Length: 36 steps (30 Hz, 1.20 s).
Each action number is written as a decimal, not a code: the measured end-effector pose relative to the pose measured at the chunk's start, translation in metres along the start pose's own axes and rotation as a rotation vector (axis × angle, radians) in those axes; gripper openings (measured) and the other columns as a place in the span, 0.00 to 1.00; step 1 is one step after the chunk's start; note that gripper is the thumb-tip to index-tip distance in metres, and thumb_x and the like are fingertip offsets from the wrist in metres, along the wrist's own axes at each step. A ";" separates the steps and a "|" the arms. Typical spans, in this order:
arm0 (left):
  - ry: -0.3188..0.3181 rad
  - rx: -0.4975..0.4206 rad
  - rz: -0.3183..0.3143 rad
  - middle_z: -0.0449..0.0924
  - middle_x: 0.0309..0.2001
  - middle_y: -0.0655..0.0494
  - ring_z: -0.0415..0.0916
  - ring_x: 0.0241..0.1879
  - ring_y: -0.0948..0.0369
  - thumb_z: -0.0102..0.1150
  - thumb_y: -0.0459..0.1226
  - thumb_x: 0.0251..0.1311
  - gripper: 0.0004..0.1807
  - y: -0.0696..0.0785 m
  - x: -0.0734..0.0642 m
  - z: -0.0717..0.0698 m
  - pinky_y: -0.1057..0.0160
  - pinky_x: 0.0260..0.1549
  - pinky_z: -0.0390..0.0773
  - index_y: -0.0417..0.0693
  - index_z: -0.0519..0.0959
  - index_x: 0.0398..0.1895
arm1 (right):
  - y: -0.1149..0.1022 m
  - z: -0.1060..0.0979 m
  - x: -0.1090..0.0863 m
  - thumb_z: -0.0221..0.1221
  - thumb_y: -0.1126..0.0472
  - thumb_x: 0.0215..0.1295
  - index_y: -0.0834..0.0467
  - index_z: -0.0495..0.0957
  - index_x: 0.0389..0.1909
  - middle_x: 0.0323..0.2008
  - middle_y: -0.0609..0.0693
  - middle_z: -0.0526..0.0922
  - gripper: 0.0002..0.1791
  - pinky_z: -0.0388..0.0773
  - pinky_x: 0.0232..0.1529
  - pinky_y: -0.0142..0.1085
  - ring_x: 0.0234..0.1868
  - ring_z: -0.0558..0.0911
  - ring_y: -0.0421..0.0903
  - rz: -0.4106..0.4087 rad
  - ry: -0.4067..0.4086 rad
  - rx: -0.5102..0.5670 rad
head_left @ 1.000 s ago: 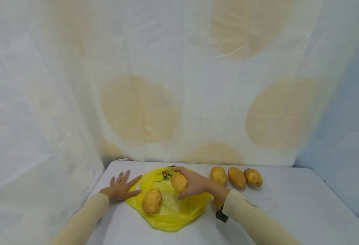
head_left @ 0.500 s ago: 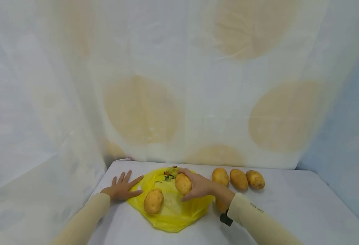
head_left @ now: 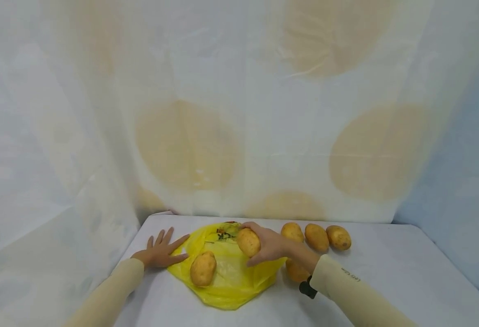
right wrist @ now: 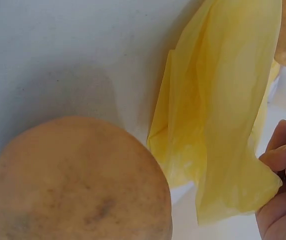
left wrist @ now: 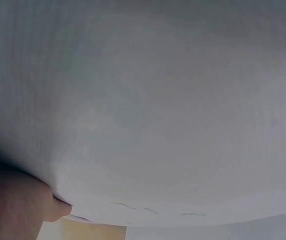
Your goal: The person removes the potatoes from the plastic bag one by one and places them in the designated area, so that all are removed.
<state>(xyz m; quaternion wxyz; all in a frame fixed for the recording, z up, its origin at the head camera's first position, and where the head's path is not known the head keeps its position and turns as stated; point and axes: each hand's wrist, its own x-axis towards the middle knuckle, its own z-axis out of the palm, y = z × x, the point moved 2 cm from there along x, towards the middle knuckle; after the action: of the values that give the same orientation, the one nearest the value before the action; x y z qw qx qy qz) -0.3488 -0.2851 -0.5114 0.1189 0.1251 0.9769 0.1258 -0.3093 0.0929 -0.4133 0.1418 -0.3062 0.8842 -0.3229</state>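
A yellow plastic bag (head_left: 229, 293) lies spread on the table, one potato (head_left: 203, 269) resting on its left part. My left hand (head_left: 159, 253) lies flat with spread fingers, thumb and index finger on the bag's left edge. Over the right part of the bag, my right hand (head_left: 268, 245) grips another potato (head_left: 248, 242) between thumb and fingers. The right wrist view shows that hand's fingertips (right wrist: 280, 155) at the held potato, beside a raised fold of the bag (right wrist: 233, 115). Under my right forearm sits a potato (head_left: 296, 272), large in the right wrist view.
Three potatoes stand in a row at the back right: one (head_left: 291, 231) close to the bag, one (head_left: 316, 237) in the middle, one (head_left: 339, 237) at the end. A white cloth covers the table (head_left: 386, 272). Spotted sheeting (head_left: 284, 163) hangs behind it.
My right hand has shifted a little to the right with the potato in its grip. The left hand and the potato on the bag stay in place.
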 end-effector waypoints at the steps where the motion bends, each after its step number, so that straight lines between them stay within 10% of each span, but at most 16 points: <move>1: 0.000 -0.012 0.010 0.29 0.79 0.35 0.24 0.75 0.31 0.43 0.77 0.54 0.48 0.001 0.000 -0.001 0.26 0.63 0.20 0.75 0.52 0.77 | 0.000 -0.001 -0.001 0.76 0.49 0.45 0.38 0.55 0.70 0.55 0.47 0.76 0.52 0.77 0.47 0.41 0.46 0.78 0.44 0.007 0.004 0.003; 36: -0.020 -0.010 -0.007 0.29 0.79 0.36 0.25 0.76 0.32 0.43 0.76 0.55 0.48 0.007 -0.005 -0.004 0.27 0.65 0.21 0.73 0.51 0.78 | 0.039 -0.049 -0.064 0.75 0.49 0.47 0.42 0.54 0.73 0.70 0.54 0.66 0.53 0.74 0.56 0.56 0.58 0.74 0.52 0.104 0.101 0.008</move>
<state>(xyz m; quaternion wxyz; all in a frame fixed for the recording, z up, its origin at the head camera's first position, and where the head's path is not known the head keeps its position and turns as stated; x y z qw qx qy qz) -0.3436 -0.2811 -0.5044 0.1298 0.1221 0.9755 0.1290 -0.2988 0.1807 -0.3989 0.1145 -0.2427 0.9037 -0.3337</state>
